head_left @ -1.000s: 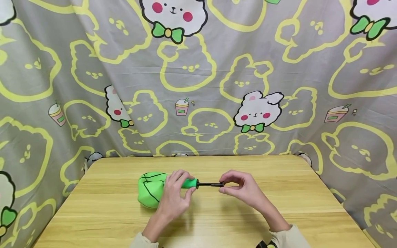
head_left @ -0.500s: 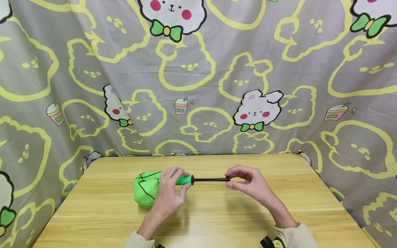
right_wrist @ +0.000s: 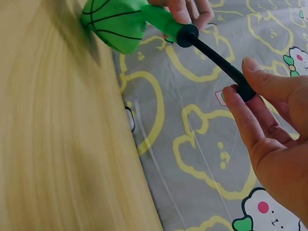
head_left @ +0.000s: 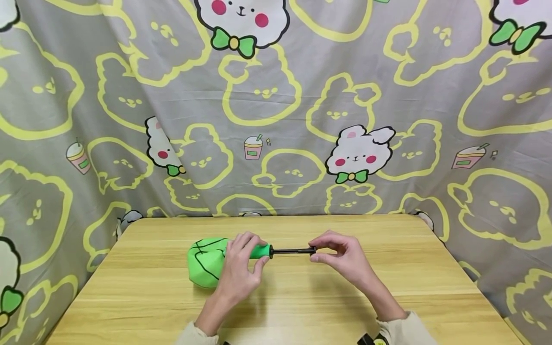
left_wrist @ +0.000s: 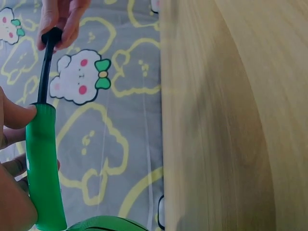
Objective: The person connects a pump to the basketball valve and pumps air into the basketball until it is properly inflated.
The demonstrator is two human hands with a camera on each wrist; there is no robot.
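A green hand pump (head_left: 260,251) lies level above the table, its barrel end meeting a slack, creased green ball (head_left: 203,269) with black lines. My left hand (head_left: 239,270) grips the barrel, thumb and fingers near its black collar. From that collar the black plunger rod (head_left: 291,251) sticks out to the right. My right hand (head_left: 345,254) pinches the small black handle (right_wrist: 245,91) at the rod's far end between thumb and fingertips. In the left wrist view the barrel (left_wrist: 43,163) shows along its length. Where pump and ball join is hidden behind my left hand.
A light wooden table (head_left: 310,306) spreads under both hands. Behind it and on both sides hangs a grey curtain (head_left: 284,134) printed with cartoon animals. The ball casts its shadow close on the tabletop.
The plunger rod came farther out of the barrel as my hands spread apart, then slid partly back in. My left hand keeps its grip on the barrel; the ball shifted slightly with it.
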